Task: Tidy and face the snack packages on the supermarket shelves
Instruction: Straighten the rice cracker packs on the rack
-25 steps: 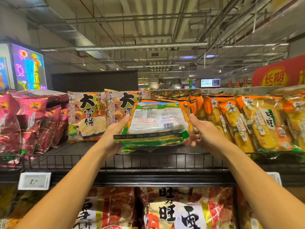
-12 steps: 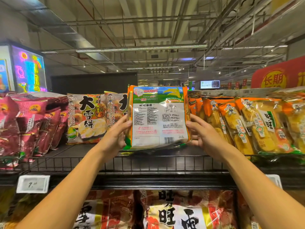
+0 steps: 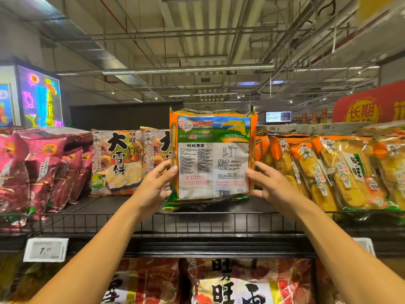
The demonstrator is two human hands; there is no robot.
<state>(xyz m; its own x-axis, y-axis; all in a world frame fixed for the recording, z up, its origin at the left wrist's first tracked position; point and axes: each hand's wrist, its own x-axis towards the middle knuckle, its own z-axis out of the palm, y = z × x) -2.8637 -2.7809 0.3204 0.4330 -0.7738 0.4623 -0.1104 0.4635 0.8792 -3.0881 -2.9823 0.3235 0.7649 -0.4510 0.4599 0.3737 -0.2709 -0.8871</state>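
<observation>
An orange and green snack pack (image 3: pixel 212 156) stands upright on the top shelf, its printed back label and barcode facing me. My left hand (image 3: pixel 156 185) grips its lower left edge, and my right hand (image 3: pixel 268 184) grips its lower right edge. Another green-edged pack (image 3: pixel 175 207) lies flat under it. Two rice-cracker packs with big black characters (image 3: pixel 116 162) stand face-out just to its left. Orange and yellow cracker packs (image 3: pixel 335 172) lean in a row on its right.
Dark red bags (image 3: pixel 32 170) lean at the far left of the shelf. A black wire rail (image 3: pixel 197 222) runs along the shelf front, with a price tag (image 3: pixel 45 250) below it. More packs (image 3: pixel 230 281) fill the shelf underneath.
The pack lay tilted flat between my hands a second ago; both hands have tipped it up until it stands upright, back side toward me.
</observation>
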